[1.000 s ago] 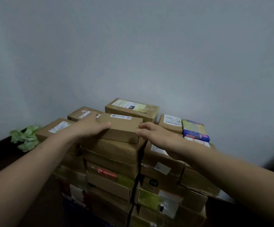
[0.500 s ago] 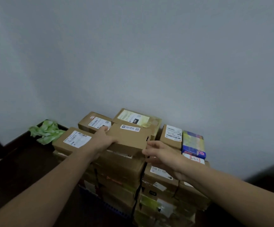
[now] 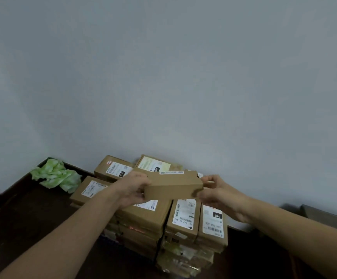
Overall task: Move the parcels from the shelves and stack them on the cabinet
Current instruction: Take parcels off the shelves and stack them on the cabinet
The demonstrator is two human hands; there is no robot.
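Observation:
A long brown cardboard parcel (image 3: 173, 185) with a white label on top hangs just above a stack of labelled parcels (image 3: 147, 218). My left hand (image 3: 132, 188) grips its left end, fingers curled round the near edge. My right hand (image 3: 214, 190) grips its right end the same way. The stack stands on a dark cabinet top (image 3: 28, 222) against a grey wall. More parcels lie on top: one at the left (image 3: 91, 190), two behind (image 3: 115, 170), two at the right (image 3: 185, 215).
A crumpled green cloth (image 3: 56, 176) lies at the cabinet's back left corner. A brown box edge (image 3: 328, 218) shows at the far right. The grey wall (image 3: 163, 77) rises close behind the stack. Bare dark surface lies left of the stack.
Both hands have lifted the long parcel off the top of the stack and turned it so its side faces me. The camera has moved back and looks more from above.

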